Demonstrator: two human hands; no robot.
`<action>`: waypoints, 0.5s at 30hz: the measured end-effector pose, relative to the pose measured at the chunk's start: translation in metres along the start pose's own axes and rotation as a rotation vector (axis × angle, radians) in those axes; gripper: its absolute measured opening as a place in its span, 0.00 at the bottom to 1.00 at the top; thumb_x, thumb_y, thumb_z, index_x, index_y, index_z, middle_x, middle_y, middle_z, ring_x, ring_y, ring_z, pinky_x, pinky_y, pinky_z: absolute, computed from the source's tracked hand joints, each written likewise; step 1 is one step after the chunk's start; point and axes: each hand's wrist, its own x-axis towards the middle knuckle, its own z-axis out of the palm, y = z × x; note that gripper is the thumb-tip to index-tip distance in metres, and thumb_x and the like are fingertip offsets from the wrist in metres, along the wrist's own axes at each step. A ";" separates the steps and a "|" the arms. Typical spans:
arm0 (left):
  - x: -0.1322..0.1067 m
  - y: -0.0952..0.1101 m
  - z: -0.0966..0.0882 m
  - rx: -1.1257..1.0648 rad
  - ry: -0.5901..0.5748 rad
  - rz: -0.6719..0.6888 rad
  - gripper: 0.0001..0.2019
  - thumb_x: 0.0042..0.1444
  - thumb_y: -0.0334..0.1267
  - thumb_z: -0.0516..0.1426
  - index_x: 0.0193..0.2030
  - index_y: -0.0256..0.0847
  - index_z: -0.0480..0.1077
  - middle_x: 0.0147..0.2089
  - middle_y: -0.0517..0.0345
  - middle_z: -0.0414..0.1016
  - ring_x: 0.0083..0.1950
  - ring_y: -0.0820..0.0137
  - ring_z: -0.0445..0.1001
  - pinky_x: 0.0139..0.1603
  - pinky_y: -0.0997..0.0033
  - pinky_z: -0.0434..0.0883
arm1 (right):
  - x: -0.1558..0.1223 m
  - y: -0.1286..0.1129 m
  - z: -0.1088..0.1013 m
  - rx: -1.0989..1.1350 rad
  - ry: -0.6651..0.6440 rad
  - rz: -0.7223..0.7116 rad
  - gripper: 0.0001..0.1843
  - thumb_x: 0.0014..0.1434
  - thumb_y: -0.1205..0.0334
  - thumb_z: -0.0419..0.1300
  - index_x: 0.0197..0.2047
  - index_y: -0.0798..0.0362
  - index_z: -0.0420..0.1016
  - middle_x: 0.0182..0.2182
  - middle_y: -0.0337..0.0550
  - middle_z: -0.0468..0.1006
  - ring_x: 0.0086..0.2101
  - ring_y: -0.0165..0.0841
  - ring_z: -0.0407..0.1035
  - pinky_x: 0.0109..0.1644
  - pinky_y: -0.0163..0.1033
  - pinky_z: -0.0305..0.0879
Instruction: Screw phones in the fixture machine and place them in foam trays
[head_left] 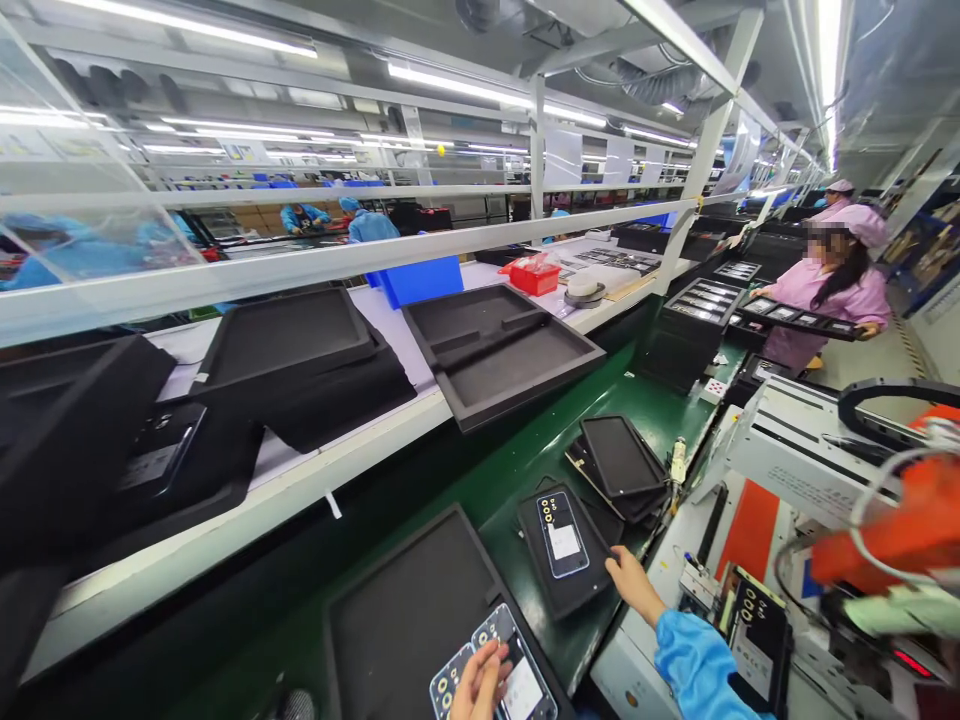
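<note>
Black foam forms the large rectangular tray (409, 590) low in the head view, where the left hand (480, 685), fingertips drawn together, overlaps two glossy phone back panels (523, 672) (whether it grips either, I cannot tell). The right hand (632, 580), fingers bent, meets the right edge of a smaller black tray (562, 597) bearing a blue-edged, white-labelled phone panel (562, 538); its grip is unclear.

The right hand (634, 582) is at the small tray's (579, 596) right edge; the left hand (480, 685) overlaps phone panels (526, 692) near the large tray's (412, 600) right edge.
</note>
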 end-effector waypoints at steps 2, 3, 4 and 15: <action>0.001 0.002 0.012 -0.008 -0.019 -0.036 0.23 0.39 0.47 0.68 0.43 0.45 0.72 0.41 0.52 0.81 0.38 0.62 0.80 0.39 0.67 0.74 | -0.012 -0.005 0.003 0.098 -0.018 -0.028 0.20 0.63 0.57 0.46 0.48 0.57 0.73 0.34 0.48 0.82 0.34 0.40 0.78 0.38 0.42 0.71; 0.002 0.005 0.017 -0.012 -0.027 -0.058 0.24 0.41 0.46 0.67 0.46 0.46 0.70 0.43 0.51 0.81 0.38 0.63 0.80 0.39 0.68 0.73 | -0.019 -0.008 0.004 0.138 -0.018 -0.049 0.20 0.63 0.55 0.46 0.48 0.57 0.73 0.36 0.48 0.82 0.34 0.39 0.77 0.38 0.42 0.72; 0.002 0.010 0.022 -0.014 -0.034 -0.078 0.25 0.44 0.45 0.66 0.49 0.47 0.68 0.47 0.50 0.79 0.38 0.65 0.80 0.39 0.68 0.73 | -0.029 -0.012 0.004 0.173 -0.011 -0.074 0.20 0.62 0.55 0.47 0.49 0.56 0.73 0.39 0.48 0.82 0.37 0.39 0.77 0.41 0.42 0.72; -0.023 0.073 0.054 -0.177 -0.261 -0.451 0.31 0.60 0.44 0.54 0.69 0.46 0.52 0.55 0.47 0.78 0.40 0.59 0.81 0.46 0.58 0.76 | -0.155 -0.023 0.046 -0.340 0.300 -0.772 0.10 0.56 0.64 0.56 0.43 0.47 0.71 0.27 0.38 0.81 0.27 0.36 0.76 0.33 0.35 0.69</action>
